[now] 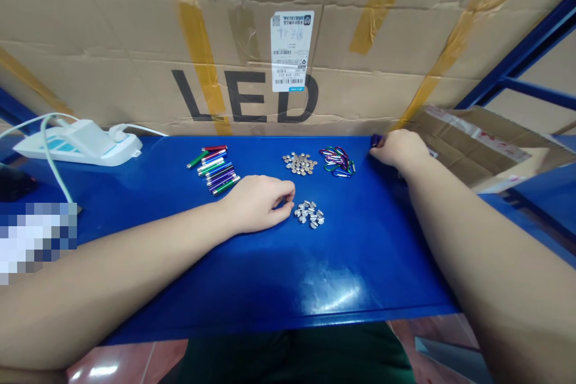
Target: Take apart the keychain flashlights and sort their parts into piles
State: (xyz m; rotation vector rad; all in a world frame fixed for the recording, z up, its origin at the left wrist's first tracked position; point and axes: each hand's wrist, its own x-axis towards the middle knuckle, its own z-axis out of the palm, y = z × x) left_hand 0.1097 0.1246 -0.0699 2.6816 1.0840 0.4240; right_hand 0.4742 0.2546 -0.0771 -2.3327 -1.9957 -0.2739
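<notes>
Head view: the left hand (256, 204) curls its fingers closed beside silver metal pieces (309, 213), piled apart by kind, while the right hand (398, 151) lies at the far edge of the worktop (342, 288), its grip unclear.

Large black letters "LED" (245, 96) printed on the far cardboard carton (112, 30); a white barcode label (291, 51) overlaps the top of the D, its fine print illegible.
</notes>
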